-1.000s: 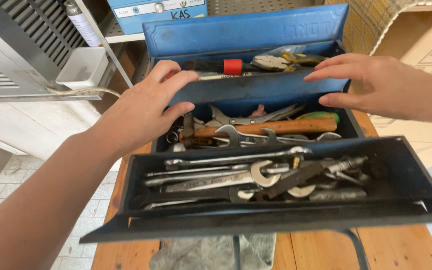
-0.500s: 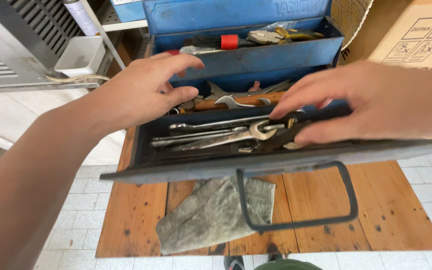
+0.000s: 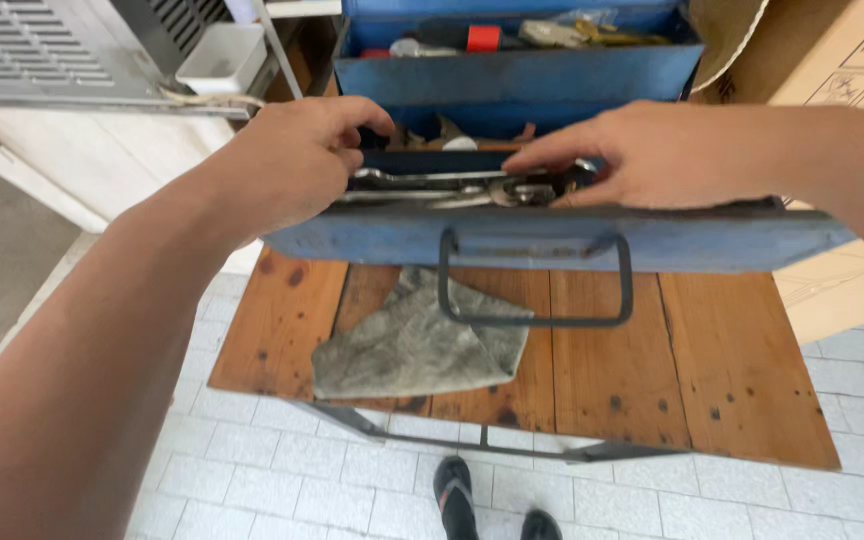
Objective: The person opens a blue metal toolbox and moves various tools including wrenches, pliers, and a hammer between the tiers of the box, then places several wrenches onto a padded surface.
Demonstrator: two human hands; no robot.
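A blue metal toolbox stands folded out on a wooden table (image 3: 732, 370). Its near tray (image 3: 712, 240) faces me, with a wire handle (image 3: 537, 320) hanging down the front. Several steel wrenches (image 3: 422, 180) lie in that tray. My left hand (image 3: 297, 160) curls over the tray's left end, fingers hooked on its rim. From the right, my right hand (image 3: 652, 150) reaches into the tray, its fingertips and thumb down among the wrenches; any hold on one is hidden. The far tray (image 3: 512, 75) carries a red-handled tool (image 3: 482, 38) and other tools.
A crumpled grey cloth (image 3: 412, 345) lies on the table under the tray. A cardboard box (image 3: 852, 60) stands at the right and a white tub (image 3: 222, 55) at the upper left by a louvred unit. My sandalled feet (image 3: 457, 495) show on the tiled floor below.
The view has tilted down, so the tray's front wall and handle now face me. My right hand came from above the box down into the near tray. My left hand closed on the tray's left end.
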